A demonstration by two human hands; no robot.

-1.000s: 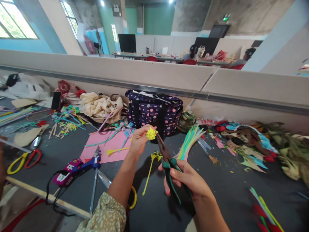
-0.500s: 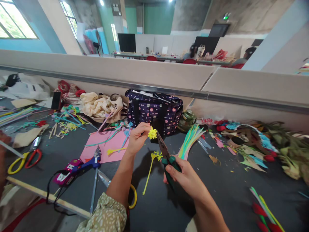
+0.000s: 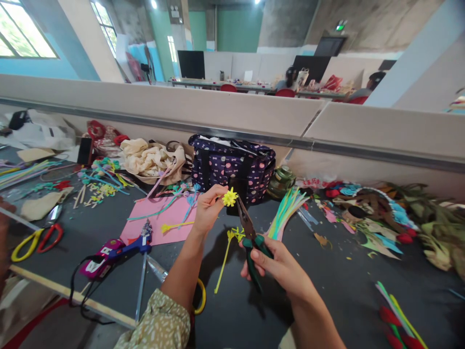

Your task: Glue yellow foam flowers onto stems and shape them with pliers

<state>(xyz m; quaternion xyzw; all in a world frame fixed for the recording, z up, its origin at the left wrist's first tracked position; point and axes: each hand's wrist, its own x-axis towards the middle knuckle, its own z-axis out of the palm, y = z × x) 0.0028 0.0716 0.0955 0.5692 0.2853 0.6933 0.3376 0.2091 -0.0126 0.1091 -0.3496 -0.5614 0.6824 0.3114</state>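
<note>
Between the pinched fingers of my left hand point(image 3: 210, 206) is a small yellow flower point(image 3: 230, 197), held up above the dark table. My right hand point(image 3: 278, 264) grips a pair of long-nose pliers point(image 3: 250, 240) with dark green handles. The pliers' tips point up at the flower's right edge; whether they touch a petal I cannot tell. On the table below lie a yellow stem point(image 3: 223, 264) and some yellow flower pieces point(image 3: 239, 234). Another yellow flower on a stem point(image 3: 176, 226) rests on a pink sheet point(image 3: 145, 213) left of my left forearm.
A blue glue gun point(image 3: 134, 247) and yellow-handled scissors point(image 3: 199, 296) lie near my left arm. A bundle of pastel stems point(image 3: 288, 211) and a patterned bag point(image 3: 232, 167) are behind my hands. Scraps point(image 3: 378, 237) spread at right. Another person's hand point(image 3: 4, 213) shows at far left.
The pliers' handles have spread further apart, with my right-hand fingers shifted on them. The flower has turned slightly in my left hand, its petals now facing me more.
</note>
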